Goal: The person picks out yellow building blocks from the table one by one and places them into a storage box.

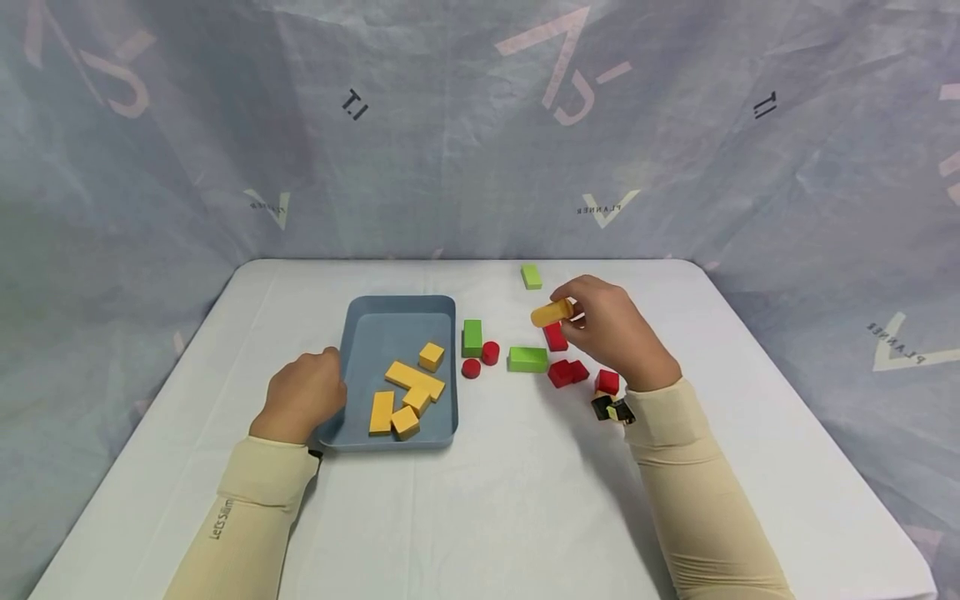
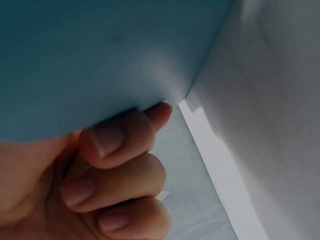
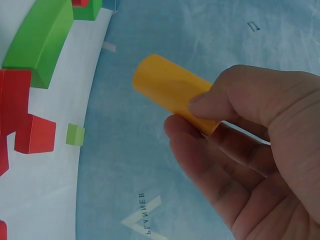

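My right hand [image 1: 606, 327] pinches a yellow cylinder block [image 1: 551, 313] between thumb and fingers, held over the table to the right of the tray. In the right wrist view the yellow cylinder [image 3: 172, 86] points away from the fingertips. At the left side of the blue-grey tray [image 1: 401, 304] my left hand [image 1: 306, 390] grips its rim, and the left wrist view shows curled fingers [image 2: 127, 180] against the tray wall [image 2: 100, 60]. Several yellow blocks [image 1: 415, 379] lie inside the tray, cubes and longer bars.
Green blocks [image 1: 528, 359] and red cylinders [image 1: 491, 353] lie right of the tray. Several red blocks [image 1: 561, 373] sit below my right hand, with a red cube [image 1: 607, 382] by the wrist. A light green block [image 1: 531, 277] is near the table's far edge, before a grey curtain [image 1: 450, 167].
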Tool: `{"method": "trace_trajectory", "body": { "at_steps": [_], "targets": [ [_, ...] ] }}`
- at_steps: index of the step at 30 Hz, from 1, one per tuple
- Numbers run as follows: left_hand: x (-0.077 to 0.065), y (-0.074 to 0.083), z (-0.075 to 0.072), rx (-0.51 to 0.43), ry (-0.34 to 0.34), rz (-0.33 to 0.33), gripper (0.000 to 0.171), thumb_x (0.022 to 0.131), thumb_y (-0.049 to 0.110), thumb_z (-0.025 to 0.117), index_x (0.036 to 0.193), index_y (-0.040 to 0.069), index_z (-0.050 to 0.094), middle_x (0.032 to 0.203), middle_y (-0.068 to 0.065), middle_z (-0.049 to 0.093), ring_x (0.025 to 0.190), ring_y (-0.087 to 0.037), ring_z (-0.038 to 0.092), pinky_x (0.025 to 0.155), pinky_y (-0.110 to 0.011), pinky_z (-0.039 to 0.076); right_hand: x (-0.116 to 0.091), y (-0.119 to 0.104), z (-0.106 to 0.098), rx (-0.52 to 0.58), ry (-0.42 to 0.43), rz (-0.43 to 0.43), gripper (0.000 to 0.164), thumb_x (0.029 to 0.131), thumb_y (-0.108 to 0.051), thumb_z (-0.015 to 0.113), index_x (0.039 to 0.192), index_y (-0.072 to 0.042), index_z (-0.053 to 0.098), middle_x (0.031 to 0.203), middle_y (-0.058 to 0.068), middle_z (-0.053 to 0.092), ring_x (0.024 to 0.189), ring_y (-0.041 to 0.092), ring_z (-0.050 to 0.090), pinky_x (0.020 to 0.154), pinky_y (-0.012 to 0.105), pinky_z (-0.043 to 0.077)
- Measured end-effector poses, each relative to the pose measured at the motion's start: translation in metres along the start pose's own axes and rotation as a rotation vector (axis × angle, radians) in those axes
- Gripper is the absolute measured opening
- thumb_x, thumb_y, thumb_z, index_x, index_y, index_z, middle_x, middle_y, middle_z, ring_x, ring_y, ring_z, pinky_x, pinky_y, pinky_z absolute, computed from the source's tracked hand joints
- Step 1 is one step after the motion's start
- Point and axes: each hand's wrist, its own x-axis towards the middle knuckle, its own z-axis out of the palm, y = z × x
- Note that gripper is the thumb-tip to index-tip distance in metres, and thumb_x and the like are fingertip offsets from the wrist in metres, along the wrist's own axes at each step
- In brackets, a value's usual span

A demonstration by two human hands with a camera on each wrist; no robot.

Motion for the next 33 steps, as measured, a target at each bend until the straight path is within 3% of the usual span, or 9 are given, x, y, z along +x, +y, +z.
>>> {"method": "trace_trajectory", "body": {
  "at_steps": [8, 15, 33],
  "targets": [
    [-0.001, 0.0, 0.0, 0.0, 0.006, 0.004, 0.018, 0.091, 0.001, 0.06, 0.105, -0.01, 0.062, 0.074, -0.015, 0.064, 0.057, -0.023, 0.056, 0.046, -0.035, 0.044, 0.0, -0.009, 0.005, -0.068, 0.034, -0.055, 0.029, 0.086, -0.012, 0.083, 0.113, -0.013, 0.074, 0.111, 0.0, 0.069, 0.093, 0.019, 0.069, 0.083, 0.039, 0.059],
    [-0.001, 0.0, 0.0, -0.001, 0.017, 0.01, 0.017, 0.091, 0.0, 0.059, 0.104, -0.01, 0.062, 0.072, -0.015, 0.064, 0.056, -0.023, 0.056, 0.045, -0.035, 0.043, 0.001, -0.018, 0.014, -0.12, 0.009, -0.045, 0.029, 0.084, -0.02, 0.087, 0.111, -0.017, 0.076, 0.105, -0.003, 0.074, 0.091, 0.016, 0.067, 0.078, 0.036, 0.057],
    [0.0, -0.001, 0.001, 0.003, 0.022, 0.01, 0.019, 0.091, 0.0, 0.058, 0.105, -0.011, 0.063, 0.072, -0.016, 0.064, 0.056, -0.023, 0.056, 0.045, -0.036, 0.043, 0.002, -0.032, 0.033, -0.161, 0.001, -0.136, 0.028, 0.083, -0.024, 0.089, 0.107, -0.017, 0.077, 0.097, -0.004, 0.075, 0.087, 0.018, 0.067, 0.076, 0.034, 0.055]
  ]
}}
